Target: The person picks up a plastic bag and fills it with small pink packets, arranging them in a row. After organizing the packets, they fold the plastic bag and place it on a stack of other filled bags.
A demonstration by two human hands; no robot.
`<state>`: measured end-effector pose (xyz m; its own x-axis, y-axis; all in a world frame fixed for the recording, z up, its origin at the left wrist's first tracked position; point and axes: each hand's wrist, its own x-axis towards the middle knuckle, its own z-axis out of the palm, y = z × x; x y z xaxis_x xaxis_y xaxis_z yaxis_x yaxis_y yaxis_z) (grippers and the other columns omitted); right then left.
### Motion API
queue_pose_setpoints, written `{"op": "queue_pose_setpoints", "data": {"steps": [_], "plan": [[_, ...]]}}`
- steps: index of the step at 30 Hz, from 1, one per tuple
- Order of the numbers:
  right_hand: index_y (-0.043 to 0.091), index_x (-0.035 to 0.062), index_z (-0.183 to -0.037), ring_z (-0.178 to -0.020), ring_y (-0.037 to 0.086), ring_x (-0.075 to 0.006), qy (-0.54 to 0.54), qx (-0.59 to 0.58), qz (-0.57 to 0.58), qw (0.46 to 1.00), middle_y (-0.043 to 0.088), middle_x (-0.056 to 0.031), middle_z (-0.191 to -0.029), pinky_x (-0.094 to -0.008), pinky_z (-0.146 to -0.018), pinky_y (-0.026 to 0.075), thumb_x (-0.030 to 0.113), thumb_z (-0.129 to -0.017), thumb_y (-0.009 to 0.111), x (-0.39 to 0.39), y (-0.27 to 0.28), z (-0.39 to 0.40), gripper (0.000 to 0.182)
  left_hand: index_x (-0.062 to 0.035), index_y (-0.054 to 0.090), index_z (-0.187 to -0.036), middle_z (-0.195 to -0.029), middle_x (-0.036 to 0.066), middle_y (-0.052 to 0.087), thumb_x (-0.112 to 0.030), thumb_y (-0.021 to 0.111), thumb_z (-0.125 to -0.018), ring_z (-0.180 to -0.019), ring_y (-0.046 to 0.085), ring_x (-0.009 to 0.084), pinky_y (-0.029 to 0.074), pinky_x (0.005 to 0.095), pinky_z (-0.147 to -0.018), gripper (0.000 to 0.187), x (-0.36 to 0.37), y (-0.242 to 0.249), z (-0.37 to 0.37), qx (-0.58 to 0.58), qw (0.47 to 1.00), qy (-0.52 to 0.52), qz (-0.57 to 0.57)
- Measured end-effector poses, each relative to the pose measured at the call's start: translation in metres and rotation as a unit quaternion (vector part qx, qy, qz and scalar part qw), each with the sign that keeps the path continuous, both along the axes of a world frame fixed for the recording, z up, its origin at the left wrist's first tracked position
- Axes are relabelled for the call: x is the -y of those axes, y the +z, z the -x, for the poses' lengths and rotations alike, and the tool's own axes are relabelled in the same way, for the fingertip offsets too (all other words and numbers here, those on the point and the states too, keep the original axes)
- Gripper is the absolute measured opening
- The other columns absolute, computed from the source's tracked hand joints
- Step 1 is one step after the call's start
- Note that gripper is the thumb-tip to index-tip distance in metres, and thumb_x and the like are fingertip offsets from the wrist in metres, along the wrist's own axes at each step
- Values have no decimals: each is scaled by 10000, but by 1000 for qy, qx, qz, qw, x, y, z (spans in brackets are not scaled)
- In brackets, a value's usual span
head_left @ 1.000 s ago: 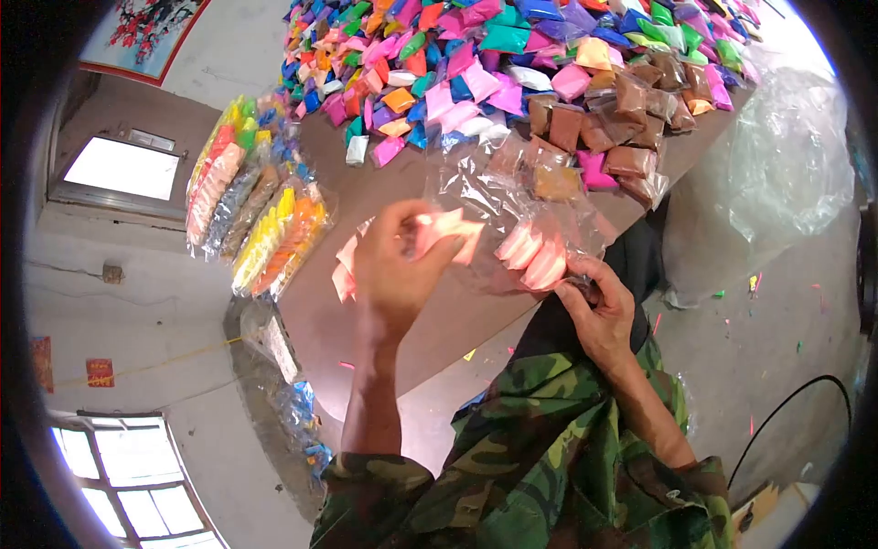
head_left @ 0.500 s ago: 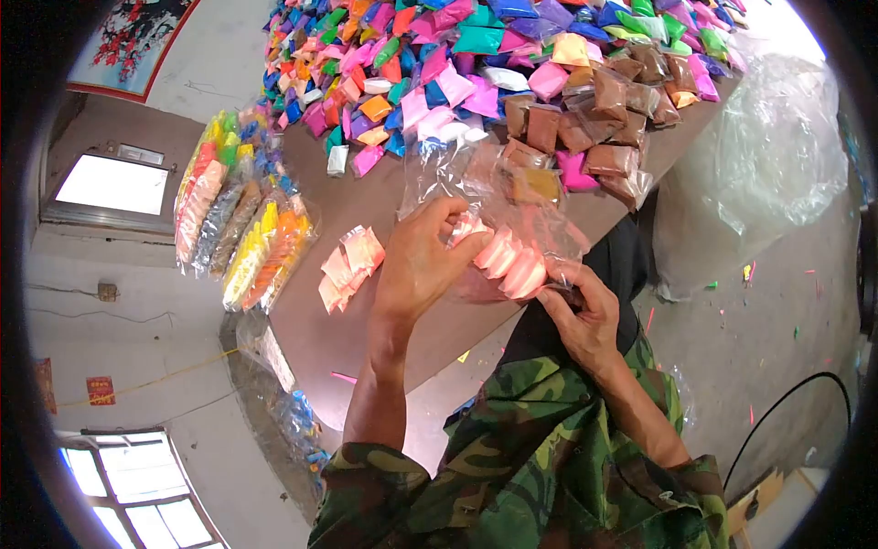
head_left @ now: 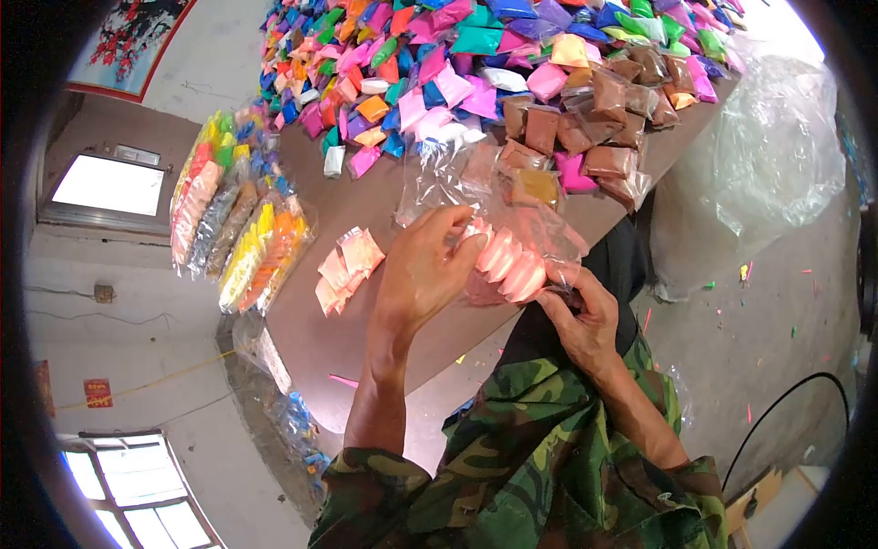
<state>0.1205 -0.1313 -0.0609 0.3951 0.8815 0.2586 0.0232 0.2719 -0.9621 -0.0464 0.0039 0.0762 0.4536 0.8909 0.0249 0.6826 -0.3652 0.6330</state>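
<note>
A row of salmon-pink packets (head_left: 506, 261) lies inside a clear plastic bag (head_left: 547, 231) near the table's front edge. My left hand (head_left: 428, 265) curls its thumb and fingers round the left end of the row. At the other end, my right hand (head_left: 585, 316) pinches the bag's edge between thumb and fingers, close to the last packet. A small pile of loose pink packets (head_left: 349, 268) rests on the table, left of my left hand.
A large heap of coloured packets (head_left: 476, 41) covers the far side of the table (head_left: 315, 197), with brown packets (head_left: 608, 119) at its right. Filled clear bags (head_left: 261, 252) stand at the left edge. A big clear plastic sack (head_left: 745, 174) is on the right.
My left hand has shifted slightly down and right along the packets, its fingers curling a little further over the row. My right hand has stayed nearly still.
</note>
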Motion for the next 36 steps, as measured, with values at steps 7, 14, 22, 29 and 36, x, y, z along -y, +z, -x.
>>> {"op": "queue_pose_setpoints", "data": {"steps": [7,14,22,29,36], "plan": [[677,5,-1209,-1069,713,-197,1,-22,7,1000,723,-150,-1227,-306,-893,587,-9,-876,821,0,1,1,364,-6,704,-1204,-1133,171,733,-189,721,-977,-981,736,273,597,349,-822,292,14,19,4,36,997,70,-12],[683,-6,-1200,-1043,704,-155,-2,-28,15,999,717,-127,-1231,-269,-862,580,-17,-877,817,0,-1,2,350,-5,740,-1150,-1062,133,768,-229,692,-983,-969,725,214,560,353,-884,283,2,14,130,-70,969,205,-118],[672,-17,-1216,-1027,695,-128,6,-40,28,999,710,-101,-1232,-259,-865,580,-8,-898,804,2,-2,2,344,15,687,-1260,-1185,228,735,-226,667,-972,-1126,709,327,541,406,-969,375,-43,-47,251,-93,974,181,-101],[665,-22,-1220,-1047,698,-137,3,-37,23,999,708,-108,-1248,-268,-885,583,-2,-902,806,2,-5,2,348,23,677,-1279,-1196,198,731,-234,698,-932,-1142,700,269,531,385,-1000,433,-43,-17,219,-87,985,142,41],[663,-19,-1215,-1058,700,-147,15,-67,19,997,698,-102,-1266,-281,-902,593,-26,-908,791,2,-3,3,333,14,695,-1233,-1125,168,736,-226,712,-917,-1089,702,251,541,388,-988,397,-41,-31,233,-81,990,113,25]]}}
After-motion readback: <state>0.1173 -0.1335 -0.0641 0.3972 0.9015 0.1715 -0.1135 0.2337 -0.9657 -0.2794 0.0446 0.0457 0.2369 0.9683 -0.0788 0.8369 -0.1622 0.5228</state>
